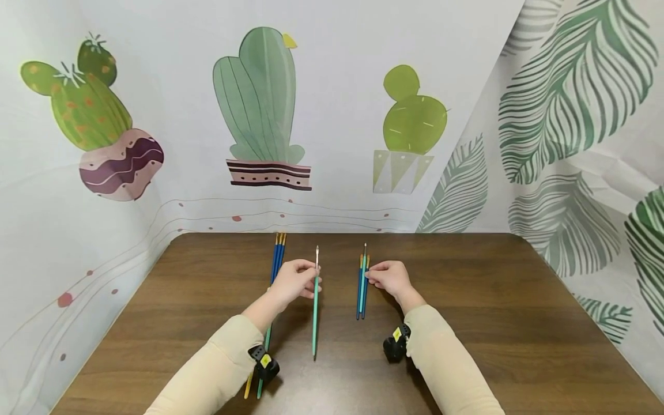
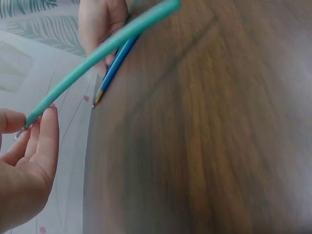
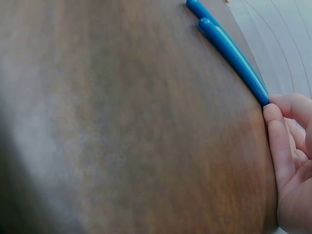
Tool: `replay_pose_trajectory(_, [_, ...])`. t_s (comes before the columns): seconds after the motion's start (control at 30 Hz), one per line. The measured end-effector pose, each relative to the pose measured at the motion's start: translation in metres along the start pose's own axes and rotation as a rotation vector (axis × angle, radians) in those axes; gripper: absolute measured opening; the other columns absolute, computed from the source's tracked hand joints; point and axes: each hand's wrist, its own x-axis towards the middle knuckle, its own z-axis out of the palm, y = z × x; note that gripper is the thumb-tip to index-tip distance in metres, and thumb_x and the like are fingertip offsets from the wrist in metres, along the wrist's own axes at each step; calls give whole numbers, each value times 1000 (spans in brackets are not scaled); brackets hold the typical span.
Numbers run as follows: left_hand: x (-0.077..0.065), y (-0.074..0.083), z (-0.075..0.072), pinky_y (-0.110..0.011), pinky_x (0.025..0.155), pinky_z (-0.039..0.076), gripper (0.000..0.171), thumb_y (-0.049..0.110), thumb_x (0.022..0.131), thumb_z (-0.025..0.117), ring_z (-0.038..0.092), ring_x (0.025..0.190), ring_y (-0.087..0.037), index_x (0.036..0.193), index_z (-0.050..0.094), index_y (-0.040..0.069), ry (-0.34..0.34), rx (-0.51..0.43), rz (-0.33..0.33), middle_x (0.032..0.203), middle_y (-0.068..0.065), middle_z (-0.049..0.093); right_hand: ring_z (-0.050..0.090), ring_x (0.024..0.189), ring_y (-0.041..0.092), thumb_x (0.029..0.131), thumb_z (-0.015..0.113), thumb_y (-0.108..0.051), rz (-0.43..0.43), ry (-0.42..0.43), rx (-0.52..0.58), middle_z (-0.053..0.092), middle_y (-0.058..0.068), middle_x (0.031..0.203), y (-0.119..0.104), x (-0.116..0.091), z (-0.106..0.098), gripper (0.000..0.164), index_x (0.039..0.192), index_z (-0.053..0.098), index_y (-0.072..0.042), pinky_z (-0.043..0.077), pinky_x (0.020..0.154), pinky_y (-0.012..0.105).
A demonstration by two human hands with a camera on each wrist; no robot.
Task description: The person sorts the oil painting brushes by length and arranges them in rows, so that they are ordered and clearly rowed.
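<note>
My left hand (image 1: 295, 280) pinches a green paintbrush (image 1: 315, 317) near its metal ferrule, bristles pointing away from me. In the left wrist view, the brush's shadow falls on the table, so the handle is raised above the wood. To the right, two blue paintbrushes (image 1: 359, 294) lie side by side with a teal paintbrush (image 1: 363, 285) between them. My right hand (image 1: 391, 278) pinches the right-hand blue paintbrush (image 3: 234, 61) near its ferrule, thumb and forefinger meeting there. In the right wrist view the bristles are hidden behind the fingers.
Blue paintbrushes (image 1: 278, 253) lie at the left, partly beneath my left forearm. A green handle (image 1: 261, 386) and a yellow handle (image 1: 248, 387) stick out below the sleeve. The brown wooden table (image 1: 467, 276) ends at a patterned cloth backdrop (image 1: 342, 115).
</note>
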Motion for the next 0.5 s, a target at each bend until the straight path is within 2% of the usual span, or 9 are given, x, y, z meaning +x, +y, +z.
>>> replay_pose_trajectory(0.13, [-8, 1, -13, -31, 57, 58, 30, 8, 91, 51, 70, 71, -28, 116, 55, -9, 3, 15, -4, 95, -27, 66, 62, 59, 5, 79, 72, -7, -1, 1, 3, 67, 1, 66, 0, 0, 0, 23, 94, 67, 10, 53, 56, 18])
replay_pose_trajectory(0.37, [-21, 4, -36, -36, 60, 58, 29, 10, 93, 49, 70, 68, -27, 114, 53, -10, 18, 49, -27, 97, -26, 66, 62, 59, 5, 79, 73, -7, 7, 4, 3, 66, 1, 66, -1, -1, 1, 21, 93, 68, 8, 53, 56, 18])
replay_pose_trajectory(0.5, [-28, 5, -48, -36, 59, 58, 30, 11, 93, 48, 70, 71, -31, 113, 53, -10, 34, 53, -39, 98, -27, 66, 62, 60, 6, 79, 73, -8, 10, 4, -4, 67, 1, 67, -2, -2, 1, 21, 93, 68, 7, 53, 57, 18])
